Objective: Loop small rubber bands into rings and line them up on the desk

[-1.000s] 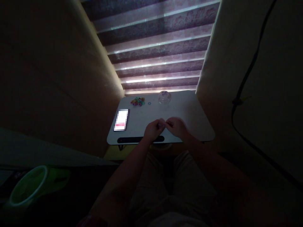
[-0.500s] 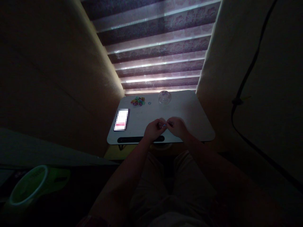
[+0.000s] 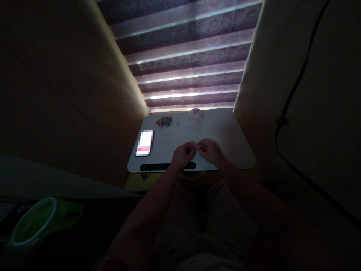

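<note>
My left hand (image 3: 184, 153) and my right hand (image 3: 209, 149) meet over the near middle of the small white table (image 3: 231, 139). Both are closed in a pinch, fingertips almost touching. Between them shows a tiny pale bluish thing (image 3: 197, 147), too small and dim to name. Farther back lies a heap of small multicoloured rings (image 3: 164, 121), perhaps hair ties. A single light-blue ring (image 3: 178, 123) sits apart to the right of the heap. Beyond my hands stands a clear round container (image 3: 196, 117), whose contents I cannot make out.
At the table's left is a phone (image 3: 144, 143) with a lit, blurred screen. A black slotted strip (image 3: 155, 166) runs along the near edge. Striped blinds (image 3: 191, 67) hang behind. A green basket (image 3: 34, 222) stands low on the left, and a dark cable (image 3: 293, 90) hangs on the right.
My fingers shift slightly around the tiny thing, the right fingertips turning a little. Both hands stay in the same spot, and the things on the table have not moved.
</note>
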Demonstrator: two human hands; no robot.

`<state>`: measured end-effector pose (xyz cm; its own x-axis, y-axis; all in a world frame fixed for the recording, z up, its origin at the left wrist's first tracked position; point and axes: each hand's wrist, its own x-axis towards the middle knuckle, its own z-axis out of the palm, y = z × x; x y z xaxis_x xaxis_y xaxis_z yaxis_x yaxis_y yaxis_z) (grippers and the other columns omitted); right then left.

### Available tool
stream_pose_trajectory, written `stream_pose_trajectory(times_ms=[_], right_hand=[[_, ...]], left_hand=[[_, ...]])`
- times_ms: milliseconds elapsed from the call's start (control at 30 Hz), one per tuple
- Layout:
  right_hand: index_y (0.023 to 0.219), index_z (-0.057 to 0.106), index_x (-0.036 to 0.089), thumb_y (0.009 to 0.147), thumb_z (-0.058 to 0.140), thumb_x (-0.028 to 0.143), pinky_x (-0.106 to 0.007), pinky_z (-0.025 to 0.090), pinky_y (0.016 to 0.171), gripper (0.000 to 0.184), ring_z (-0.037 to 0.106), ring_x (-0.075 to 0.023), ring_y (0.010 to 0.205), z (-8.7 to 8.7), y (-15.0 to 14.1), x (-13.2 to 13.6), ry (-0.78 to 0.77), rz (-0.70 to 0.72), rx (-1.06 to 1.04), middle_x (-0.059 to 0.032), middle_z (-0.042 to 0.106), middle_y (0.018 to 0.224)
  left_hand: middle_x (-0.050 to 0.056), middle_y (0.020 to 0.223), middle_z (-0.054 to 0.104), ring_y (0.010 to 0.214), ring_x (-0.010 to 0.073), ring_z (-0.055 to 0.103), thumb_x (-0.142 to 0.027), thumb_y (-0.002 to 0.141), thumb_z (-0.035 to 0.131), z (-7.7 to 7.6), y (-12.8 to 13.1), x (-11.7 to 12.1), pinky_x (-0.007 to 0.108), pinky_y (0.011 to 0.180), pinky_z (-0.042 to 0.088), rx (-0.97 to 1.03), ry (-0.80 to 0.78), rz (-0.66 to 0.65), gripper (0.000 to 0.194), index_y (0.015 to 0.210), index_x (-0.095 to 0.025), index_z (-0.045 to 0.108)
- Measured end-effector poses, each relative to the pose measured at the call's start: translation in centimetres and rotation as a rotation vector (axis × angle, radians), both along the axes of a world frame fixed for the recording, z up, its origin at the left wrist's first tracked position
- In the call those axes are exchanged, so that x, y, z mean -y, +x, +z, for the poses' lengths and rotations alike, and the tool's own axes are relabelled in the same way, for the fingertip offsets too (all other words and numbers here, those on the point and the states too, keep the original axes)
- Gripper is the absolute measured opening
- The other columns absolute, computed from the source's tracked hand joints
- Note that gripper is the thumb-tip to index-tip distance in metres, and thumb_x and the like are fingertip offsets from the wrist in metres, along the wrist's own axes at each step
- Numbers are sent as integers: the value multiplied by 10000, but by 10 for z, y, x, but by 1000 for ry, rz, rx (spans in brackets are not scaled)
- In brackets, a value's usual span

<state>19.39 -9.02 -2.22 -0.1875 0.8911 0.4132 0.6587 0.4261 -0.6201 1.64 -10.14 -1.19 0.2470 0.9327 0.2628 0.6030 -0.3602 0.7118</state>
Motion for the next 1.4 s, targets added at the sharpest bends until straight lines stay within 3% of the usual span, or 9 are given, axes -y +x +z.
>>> stream_pose_trajectory(times_ms=[167, 433, 900, 1400], right_hand=[[808, 661, 191, 743, 600, 213, -258, 380, 624, 92, 524, -136, 632, 0, 0, 0, 5, 12, -11, -12, 611, 690], [828, 669, 192, 749, 607, 212, -255, 391, 622, 103, 551, -139, 651, 0, -1, 0, -23, 26, -25, -16, 629, 712], [742, 644, 197, 827, 579, 254, -274, 364, 643, 122, 534, -156, 686, -2, 0, -3, -2, 3, 81, -36, 630, 733], [803, 652, 196, 763, 592, 212, -253, 391, 623, 74, 538, -137, 635, 1, -1, 1, -9, 42, -5, -10, 616, 683]], left_hand=[[-7, 744, 652, 638, 108, 556, -327, 819, 596, -1, 0, 0, 224, 604, 411, 7, -14, 10, 160, 888, -185, 621], [-8, 728, 632, 632, 109, 538, -367, 814, 596, -2, 0, -1, 227, 602, 396, -4, -15, 44, 187, 846, -183, 596], [-15, 725, 647, 630, 108, 542, -327, 838, 577, 0, 1, -1, 227, 608, 396, -3, 5, 19, 157, 884, -197, 652], [-5, 759, 662, 649, 107, 567, -296, 805, 617, 0, 0, -1, 214, 620, 439, 81, 1, 51, 150, 901, -184, 648]])
